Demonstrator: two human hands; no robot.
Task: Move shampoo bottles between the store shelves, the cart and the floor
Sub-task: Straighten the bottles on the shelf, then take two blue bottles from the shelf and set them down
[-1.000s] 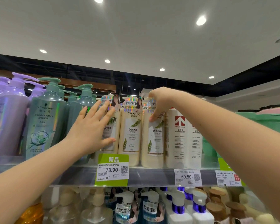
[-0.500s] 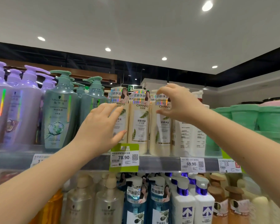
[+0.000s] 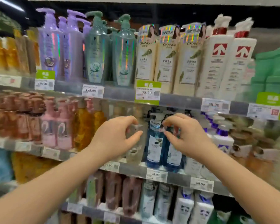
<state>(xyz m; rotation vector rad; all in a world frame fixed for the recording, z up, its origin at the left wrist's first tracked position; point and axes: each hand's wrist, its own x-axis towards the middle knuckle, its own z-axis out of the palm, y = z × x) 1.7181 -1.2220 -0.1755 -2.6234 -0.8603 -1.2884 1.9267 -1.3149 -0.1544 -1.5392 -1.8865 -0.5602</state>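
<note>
My left hand (image 3: 115, 139) hovers in front of the second shelf, its fingers and thumb curled at the neck of a pale translucent bottle (image 3: 135, 151). My right hand (image 3: 184, 136) is level with it, finger and thumb curved in front of the tops of two dark blue shampoo bottles (image 3: 154, 146). Motion blur hides whether either hand touches a bottle. On the top shelf stand three cream Chando bottles (image 3: 166, 62), upright in a row, with nothing touching them.
Top shelf: purple (image 3: 50, 46) and teal pump bottles (image 3: 95, 50) on the left, white bottles with a red arrow (image 3: 217, 65) on the right. Brown, pink and amber bottles (image 3: 84, 126) fill the second shelf. Price tags line the shelf edges (image 3: 120, 94). More bottles stand below.
Both hands have left the cream bottles on the top shelf and dropped to the second shelf. The view has tilted down, so lower shelves show instead of the ceiling.
</note>
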